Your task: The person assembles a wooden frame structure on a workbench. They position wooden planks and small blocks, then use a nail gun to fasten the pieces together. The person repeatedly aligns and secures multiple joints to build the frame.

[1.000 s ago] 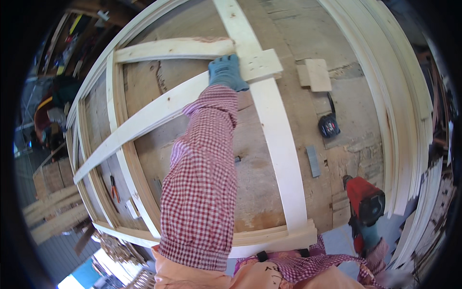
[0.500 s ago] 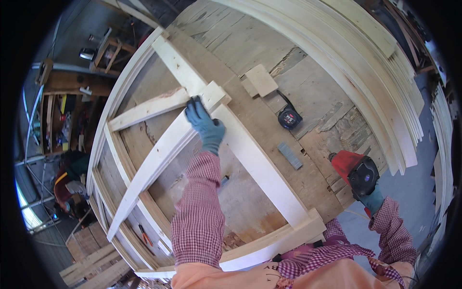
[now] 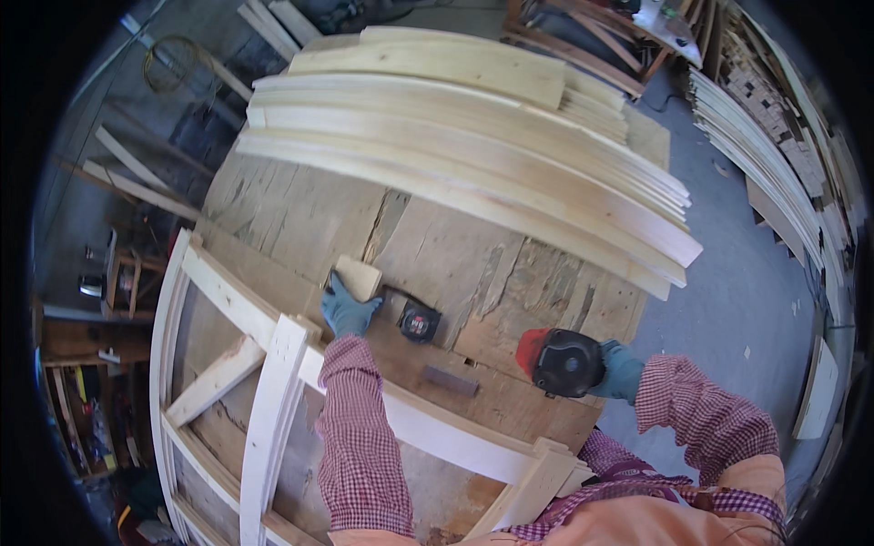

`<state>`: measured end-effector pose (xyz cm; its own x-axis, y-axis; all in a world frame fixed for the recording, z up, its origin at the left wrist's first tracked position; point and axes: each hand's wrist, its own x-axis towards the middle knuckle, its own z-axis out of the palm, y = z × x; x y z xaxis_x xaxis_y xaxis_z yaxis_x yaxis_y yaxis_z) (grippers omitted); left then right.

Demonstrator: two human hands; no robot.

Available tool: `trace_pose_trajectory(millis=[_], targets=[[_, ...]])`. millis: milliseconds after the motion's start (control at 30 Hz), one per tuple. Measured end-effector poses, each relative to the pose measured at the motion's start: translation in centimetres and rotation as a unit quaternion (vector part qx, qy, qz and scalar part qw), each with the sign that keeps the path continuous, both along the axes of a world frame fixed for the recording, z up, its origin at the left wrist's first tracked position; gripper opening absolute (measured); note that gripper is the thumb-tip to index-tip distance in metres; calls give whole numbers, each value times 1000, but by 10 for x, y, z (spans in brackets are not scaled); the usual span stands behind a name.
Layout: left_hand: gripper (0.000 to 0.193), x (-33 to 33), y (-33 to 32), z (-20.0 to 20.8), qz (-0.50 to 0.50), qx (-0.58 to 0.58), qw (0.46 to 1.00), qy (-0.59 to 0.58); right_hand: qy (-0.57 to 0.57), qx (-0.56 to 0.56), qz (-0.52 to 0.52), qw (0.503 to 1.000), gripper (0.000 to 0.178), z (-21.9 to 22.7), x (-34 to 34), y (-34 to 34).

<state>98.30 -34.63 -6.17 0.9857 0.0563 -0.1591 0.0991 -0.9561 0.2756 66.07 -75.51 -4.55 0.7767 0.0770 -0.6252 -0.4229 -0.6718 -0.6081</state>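
My left hand [image 3: 349, 311], in a blue-grey glove, has its fingers and thumb about the edges of a small flat wooden block [image 3: 359, 277] on the worktable. A black tape measure [image 3: 419, 321] lies just right of that hand. My right hand [image 3: 621, 371], gloved the same way, is closed round the handle of a red and black nail gun [image 3: 566, 362], held over the table's right edge; its nose is hidden. A wooden frame [image 3: 446, 439] of pale boards lies near me, under my left forearm. Between the hands rests a short grey strip [image 3: 451, 380], apparently of fasteners.
Long pale boards [image 3: 473, 155] are stacked along the far side of the worktable [image 3: 300, 205]. More boards [image 3: 756, 150] lie on the grey floor to the right. Shelving with odds and ends [image 3: 86, 409] stands at the left.
My left hand has left the frame's corner joint and gone to the small wooden block. The view has turned toward the stacked boards. The nail gun stays in my right hand.
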Motion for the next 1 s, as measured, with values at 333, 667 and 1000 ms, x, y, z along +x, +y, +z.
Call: trace_pose_trajectory(millis=[333, 667, 1000], targets=[[65, -97, -27, 17, 228, -669, 707, 30, 134, -214, 93, 963, 44, 157, 75, 58], [51, -469, -70, 132, 343, -779, 524, -14, -214, -94, 101, 967, 23, 70, 37, 66], [49, -755, -165, 201, 471, -779, 290, -296, -427, 17, 262, 865, 32, 59, -32, 100]])
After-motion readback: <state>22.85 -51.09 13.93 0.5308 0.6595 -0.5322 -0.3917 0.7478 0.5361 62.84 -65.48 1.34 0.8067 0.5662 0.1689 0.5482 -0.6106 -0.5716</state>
